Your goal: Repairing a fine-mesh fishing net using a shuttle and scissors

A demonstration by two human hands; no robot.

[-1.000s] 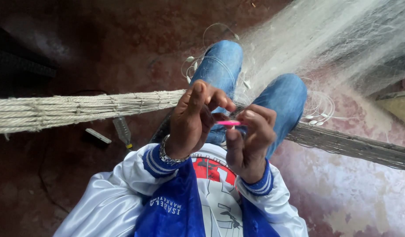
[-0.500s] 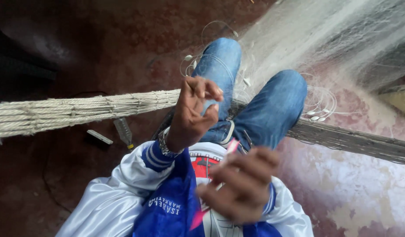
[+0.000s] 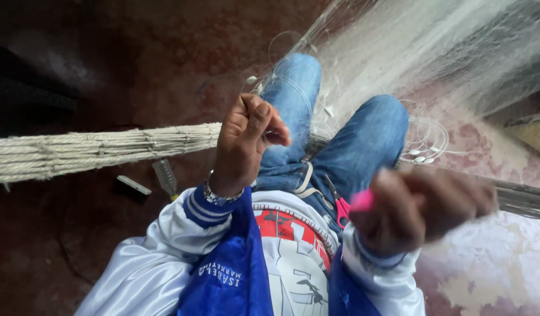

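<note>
My left hand (image 3: 246, 143) is raised over my lap with the fingertips pinched together, apparently on a fine line of the white fishing net (image 3: 399, 52); the line itself is too thin to see. My right hand (image 3: 425, 210) is blurred, low at the right, and closed around a pink netting needle (image 3: 362, 201). A thick bundle of pale corded rope (image 3: 94, 152) runs from the left edge across to my left hand and continues behind my knees. My legs in blue jeans (image 3: 364, 146) lie under the net.
Red-handled scissors (image 3: 342, 209) rest in my lap. On the dark red floor at the left lie a small white bar (image 3: 133, 185) and a clear little bottle (image 3: 164, 177). Loose loops of line with white floats (image 3: 422, 155) sit right of my knee.
My right hand has pulled away from the left, moving down and to the right with the pink needle. My left hand has stayed raised, still pinched.
</note>
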